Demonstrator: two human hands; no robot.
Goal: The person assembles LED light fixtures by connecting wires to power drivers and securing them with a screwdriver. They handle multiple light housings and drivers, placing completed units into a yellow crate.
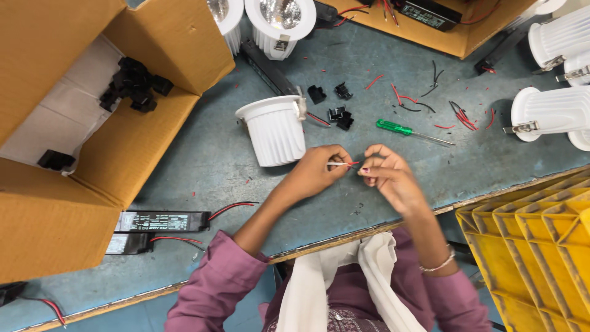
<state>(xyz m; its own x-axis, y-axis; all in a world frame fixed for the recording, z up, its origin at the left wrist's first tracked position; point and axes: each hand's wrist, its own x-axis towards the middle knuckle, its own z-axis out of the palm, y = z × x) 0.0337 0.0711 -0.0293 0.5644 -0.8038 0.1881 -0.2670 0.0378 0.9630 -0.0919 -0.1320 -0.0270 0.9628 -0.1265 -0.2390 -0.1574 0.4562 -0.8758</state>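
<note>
Pinching a thin wire (344,163) between the fingertips of both hands, a person in purple sleeves works over a grey-blue bench (203,160). The left hand (316,172) grips the wire's pale end between thumb and forefinger, fingers pressed together; the right hand (387,175) closes its fingertips on the red end, the rest of its fingers curled in. The wire hangs just above the bench, near its front edge.

Just beside the left hand stands a white ribbed lamp housing (275,129), mouth down. Behind the hands lie a green-handled screwdriver (409,130), a few small black connectors (335,104) and scattered red and black wire offcuts (461,115).

At left, an open cardboard box (123,147) holds a heap of black plastic parts (134,85) on a pale liner, with one more black piece (55,160) lying apart from the heap. Two black driver units (161,221) with red leads rest on the bench in front of the box. At the far edge, a second cardboard box (455,34) contains another black driver with red wires. More white housings (553,110) line the right side, and a stack of yellow plastic crates (534,252) sits at lower right; what the crates hold cannot be seen.
</note>
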